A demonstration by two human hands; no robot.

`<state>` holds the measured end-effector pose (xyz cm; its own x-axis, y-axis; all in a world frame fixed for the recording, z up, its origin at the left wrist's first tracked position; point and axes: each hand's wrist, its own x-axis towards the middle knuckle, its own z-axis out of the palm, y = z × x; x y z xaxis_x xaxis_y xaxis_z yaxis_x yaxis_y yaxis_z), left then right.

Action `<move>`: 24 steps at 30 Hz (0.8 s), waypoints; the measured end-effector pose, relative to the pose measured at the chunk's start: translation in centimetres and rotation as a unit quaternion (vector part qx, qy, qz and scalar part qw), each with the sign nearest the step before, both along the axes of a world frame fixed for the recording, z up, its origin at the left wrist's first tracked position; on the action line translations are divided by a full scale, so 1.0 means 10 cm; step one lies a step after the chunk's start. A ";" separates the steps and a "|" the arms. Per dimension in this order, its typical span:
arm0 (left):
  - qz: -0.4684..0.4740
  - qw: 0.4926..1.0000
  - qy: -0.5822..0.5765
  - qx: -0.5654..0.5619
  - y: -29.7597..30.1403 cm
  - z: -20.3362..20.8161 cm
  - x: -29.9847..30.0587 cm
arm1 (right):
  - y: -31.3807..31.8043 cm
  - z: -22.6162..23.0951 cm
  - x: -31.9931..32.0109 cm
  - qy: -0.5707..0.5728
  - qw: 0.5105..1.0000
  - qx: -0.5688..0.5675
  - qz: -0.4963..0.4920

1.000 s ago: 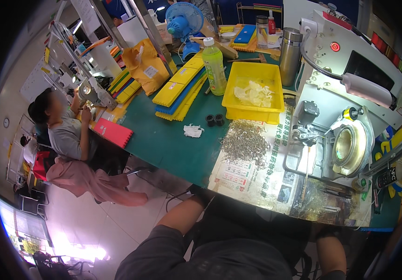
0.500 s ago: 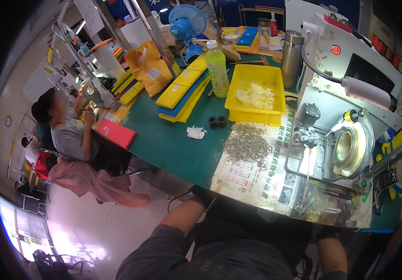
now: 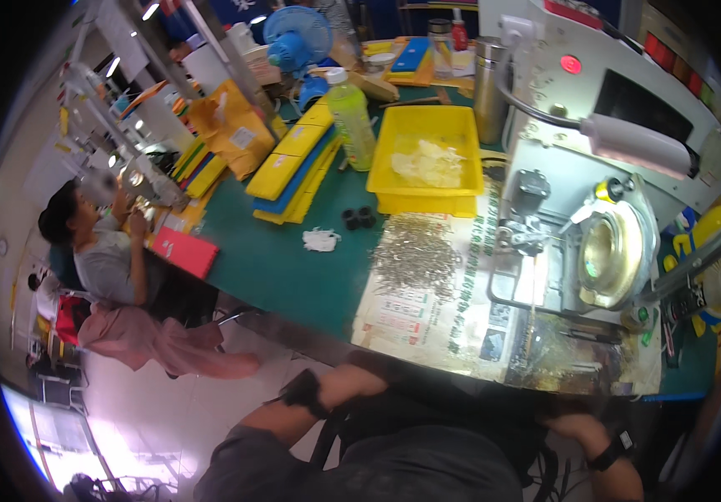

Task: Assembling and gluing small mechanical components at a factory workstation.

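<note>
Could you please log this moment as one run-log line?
left hand: at green table edge, empty | right hand: below edge, unclear | pile of small metal parts on newspaper | yellow plastic bin behind

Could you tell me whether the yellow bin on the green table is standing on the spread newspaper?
No, the yellow bin stands on the green table just beyond the newspaper, whose far end carries a pile of small metal parts.

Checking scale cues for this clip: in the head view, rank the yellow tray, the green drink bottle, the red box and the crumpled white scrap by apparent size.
1. yellow tray
2. green drink bottle and red box: they look close in size, and the fisheye bend makes ranking them unsure
3. crumpled white scrap, clearly the smallest
</note>
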<state>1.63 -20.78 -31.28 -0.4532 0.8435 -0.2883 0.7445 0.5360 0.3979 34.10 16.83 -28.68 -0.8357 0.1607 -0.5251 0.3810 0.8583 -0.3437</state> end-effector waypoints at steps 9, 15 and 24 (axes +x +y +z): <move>-0.175 0.972 -0.033 0.156 0.19 2.10 -0.03 | -0.40 1.75 -0.42 0.211 0.962 -0.173 0.007; 0.021 0.901 0.017 0.432 1.11 2.19 -0.39 | -0.21 1.69 -0.78 0.429 0.896 0.116 0.024; 0.114 0.748 -0.502 0.418 1.69 1.95 -0.78 | -0.10 1.41 -1.02 0.425 0.883 0.193 -0.056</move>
